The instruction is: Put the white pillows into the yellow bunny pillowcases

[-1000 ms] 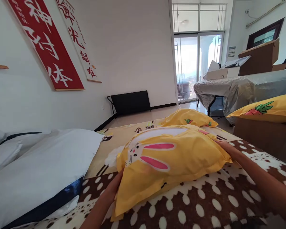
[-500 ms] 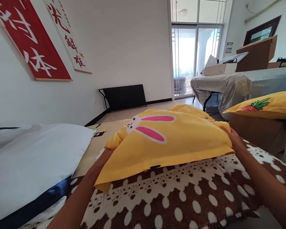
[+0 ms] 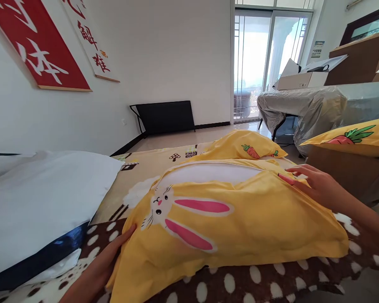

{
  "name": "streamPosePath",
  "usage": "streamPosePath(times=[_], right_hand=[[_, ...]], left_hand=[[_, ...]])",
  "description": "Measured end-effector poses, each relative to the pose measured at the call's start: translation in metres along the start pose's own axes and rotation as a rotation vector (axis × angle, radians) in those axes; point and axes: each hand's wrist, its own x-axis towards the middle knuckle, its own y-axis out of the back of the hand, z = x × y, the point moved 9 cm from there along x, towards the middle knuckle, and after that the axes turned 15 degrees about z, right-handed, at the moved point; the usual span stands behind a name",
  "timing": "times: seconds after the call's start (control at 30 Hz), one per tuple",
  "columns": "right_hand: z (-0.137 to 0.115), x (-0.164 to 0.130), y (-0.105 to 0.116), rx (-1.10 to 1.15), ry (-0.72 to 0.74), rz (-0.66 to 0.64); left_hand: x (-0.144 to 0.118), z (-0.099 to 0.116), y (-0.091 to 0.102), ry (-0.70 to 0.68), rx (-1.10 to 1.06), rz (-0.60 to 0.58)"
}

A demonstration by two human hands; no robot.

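Observation:
A yellow pillow (image 3: 255, 219) with a white rabbit print lies across the bed in front of me. Along its far side the pillowcase gapes, and the white inner pillow (image 3: 208, 172) shows in the opening. My left hand (image 3: 112, 256) holds the pillow's left edge, thumb on top and the other fingers hidden beneath. At the far right corner, my right hand (image 3: 316, 185) has its fingers stretched out over the case, touching or just above it.
Behind lies another yellow pillow (image 3: 233, 143) with carrot prints. White bedding (image 3: 50, 189) with a dark blue band is at left. A carrot-print pillow (image 3: 360, 136) rests on a cardboard box (image 3: 341, 168) at right. Beyond stands a plastic-covered table (image 3: 303, 103) with boxes.
The pillow has come nearer and lies flatter, and its far opening now shows the white inside. My right hand has let go of the corner and spread its fingers; my left hand has moved lower.

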Motion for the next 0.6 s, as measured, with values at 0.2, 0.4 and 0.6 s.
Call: streamPosePath(times=[0.2, 0.4, 0.6], right_hand=[[-0.192, -0.003, -0.049, 0.278, 0.410, -0.219], [-0.253, 0.003, -0.109, 0.185, 0.477, -0.440], [-0.285, -0.010, -0.123, 0.490, 0.432, -0.523]], left_hand=[[-0.030, 0.015, 0.001, -0.205, -0.046, 0.043], [-0.044, -0.018, 0.039, -0.184, -0.120, 0.172], [-0.050, -0.025, 0.013, -0.220, -0.026, 0.149]])
